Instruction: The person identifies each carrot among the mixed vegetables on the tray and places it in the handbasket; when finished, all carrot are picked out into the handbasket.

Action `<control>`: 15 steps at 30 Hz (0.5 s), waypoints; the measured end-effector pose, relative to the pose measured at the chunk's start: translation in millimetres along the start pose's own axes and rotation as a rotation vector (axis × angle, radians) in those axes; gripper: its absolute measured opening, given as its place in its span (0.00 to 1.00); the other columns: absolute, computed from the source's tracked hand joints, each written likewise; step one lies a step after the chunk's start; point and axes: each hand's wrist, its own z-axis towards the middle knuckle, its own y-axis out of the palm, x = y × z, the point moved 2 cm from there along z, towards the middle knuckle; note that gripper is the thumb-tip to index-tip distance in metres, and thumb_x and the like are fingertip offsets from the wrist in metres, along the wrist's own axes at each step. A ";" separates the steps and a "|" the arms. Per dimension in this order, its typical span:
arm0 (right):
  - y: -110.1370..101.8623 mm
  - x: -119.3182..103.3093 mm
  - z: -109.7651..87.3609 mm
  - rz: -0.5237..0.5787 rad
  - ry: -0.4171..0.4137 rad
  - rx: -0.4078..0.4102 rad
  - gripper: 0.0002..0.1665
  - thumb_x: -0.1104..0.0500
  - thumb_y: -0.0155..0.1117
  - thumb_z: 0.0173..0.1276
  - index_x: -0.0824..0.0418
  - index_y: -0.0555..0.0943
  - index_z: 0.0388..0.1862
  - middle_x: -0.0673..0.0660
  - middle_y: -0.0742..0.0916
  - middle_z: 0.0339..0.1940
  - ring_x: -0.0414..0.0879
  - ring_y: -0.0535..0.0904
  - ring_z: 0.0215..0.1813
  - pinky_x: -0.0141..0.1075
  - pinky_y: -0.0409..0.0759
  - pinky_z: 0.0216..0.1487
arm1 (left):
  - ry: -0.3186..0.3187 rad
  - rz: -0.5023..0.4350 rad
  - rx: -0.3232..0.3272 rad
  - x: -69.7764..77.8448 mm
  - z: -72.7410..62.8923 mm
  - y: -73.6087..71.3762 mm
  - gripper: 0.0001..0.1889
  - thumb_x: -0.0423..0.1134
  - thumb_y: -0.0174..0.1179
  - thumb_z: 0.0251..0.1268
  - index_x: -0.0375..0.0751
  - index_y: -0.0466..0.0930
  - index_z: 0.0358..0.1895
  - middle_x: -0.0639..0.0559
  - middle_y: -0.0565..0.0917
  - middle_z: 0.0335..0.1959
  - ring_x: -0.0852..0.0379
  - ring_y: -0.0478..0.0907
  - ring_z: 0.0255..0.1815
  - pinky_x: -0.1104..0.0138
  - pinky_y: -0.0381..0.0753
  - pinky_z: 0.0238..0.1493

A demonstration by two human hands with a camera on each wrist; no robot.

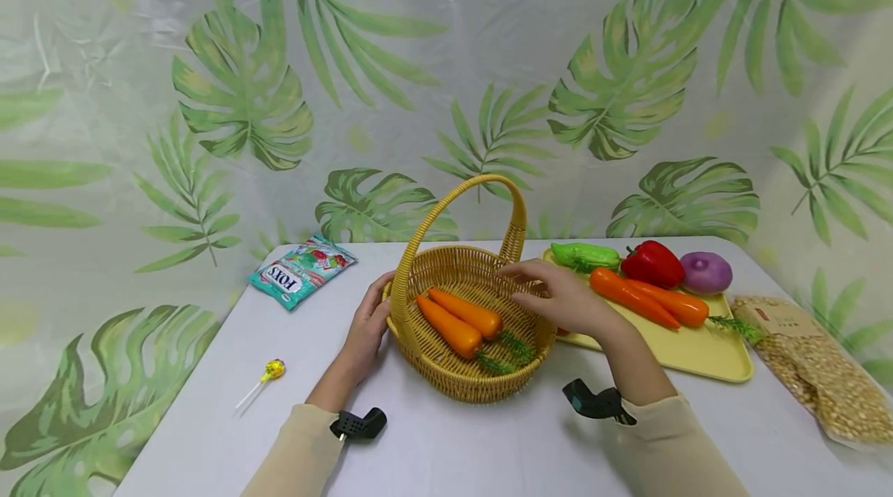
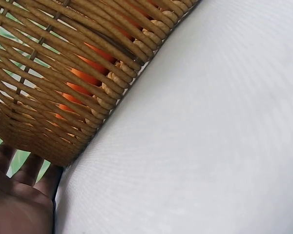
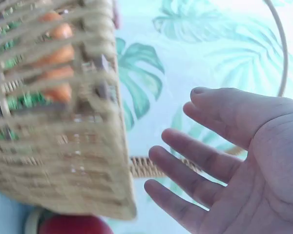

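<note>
A yellow wicker basket with a tall arched handle stands mid-table, and two orange carrots with green tops lie inside it. My left hand rests against the basket's left side near the handle's foot; in the left wrist view its fingers touch the woven wall, their tips partly hidden. Above the basket's right rim hovers my right hand. The right wrist view shows that hand with spread fingers and nothing in them, apart from the wicker.
Right of the basket, a yellow tray bears two carrots, a red pepper, a purple onion-like vegetable and a green vegetable. A bag of grains lies far right. At left are a FOX'S candy bag and a lollipop.
</note>
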 end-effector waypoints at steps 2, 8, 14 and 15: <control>-6.6 4.4 -3.0 0.011 0.016 0.016 0.24 0.57 0.62 0.73 0.55 0.76 0.67 0.58 0.82 0.65 0.59 0.77 0.65 0.57 0.77 0.63 | 0.003 -0.003 -0.003 0.1 0.6 0.4 0.23 0.45 0.43 0.79 0.62 0.61 0.74 0.60 0.63 0.76 0.56 0.58 0.77 0.49 0.58 0.77; -23.7 15.7 -13.0 0.044 0.069 0.050 0.24 0.57 0.59 0.75 0.57 0.75 0.68 0.61 0.79 0.68 0.61 0.77 0.66 0.56 0.77 0.63 | -0.002 0.004 0.003 1.0 0.6 1.1 0.23 0.44 0.43 0.79 0.62 0.61 0.73 0.59 0.64 0.76 0.56 0.59 0.75 0.55 0.61 0.74; -38.6 27.4 -20.7 0.043 0.126 0.109 0.24 0.54 0.60 0.75 0.57 0.75 0.68 0.63 0.79 0.68 0.62 0.76 0.66 0.56 0.77 0.62 | 0.000 0.005 0.006 1.6 -0.2 0.8 0.23 0.44 0.43 0.79 0.62 0.61 0.73 0.60 0.64 0.76 0.57 0.59 0.75 0.57 0.61 0.74; -40.6 30.4 -21.9 0.037 0.142 0.114 0.25 0.53 0.60 0.75 0.57 0.75 0.68 0.62 0.79 0.68 0.62 0.76 0.67 0.57 0.77 0.63 | 0.001 0.005 0.004 1.6 -0.2 0.6 0.23 0.44 0.43 0.79 0.62 0.61 0.74 0.60 0.64 0.76 0.57 0.59 0.75 0.56 0.61 0.75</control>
